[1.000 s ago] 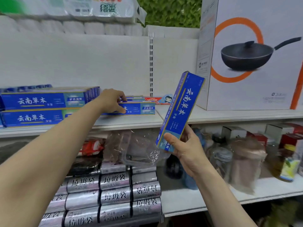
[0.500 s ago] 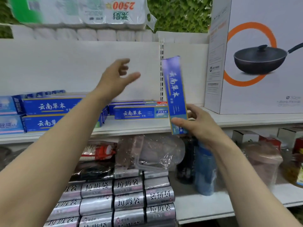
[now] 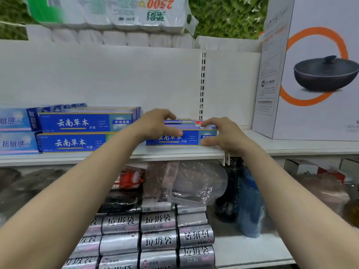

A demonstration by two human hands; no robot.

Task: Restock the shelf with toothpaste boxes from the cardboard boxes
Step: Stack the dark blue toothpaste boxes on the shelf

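A blue toothpaste box [image 3: 189, 137] lies flat on the white shelf [image 3: 174, 152], at the front of a short row of like boxes. My left hand [image 3: 157, 124] grips its left end, thumb on the front face and fingers over the top. My right hand [image 3: 223, 133] grips its right end the same way. Two stacked rows of blue toothpaste boxes [image 3: 81, 133] stand further left on the same shelf. The cardboard supply boxes are out of view.
A tall pan carton [image 3: 314, 74] stands on the shelf to the right. Toilet-paper packs [image 3: 116, 16] sit on top. Below are silver bag rolls [image 3: 155, 239], a clear plastic jug [image 3: 194, 183], a blue bottle [image 3: 250, 206] and jars.
The box that my right hand held upright now lies flat on the shelf. My left hand came down from the air to its left end. The view shifted slightly.
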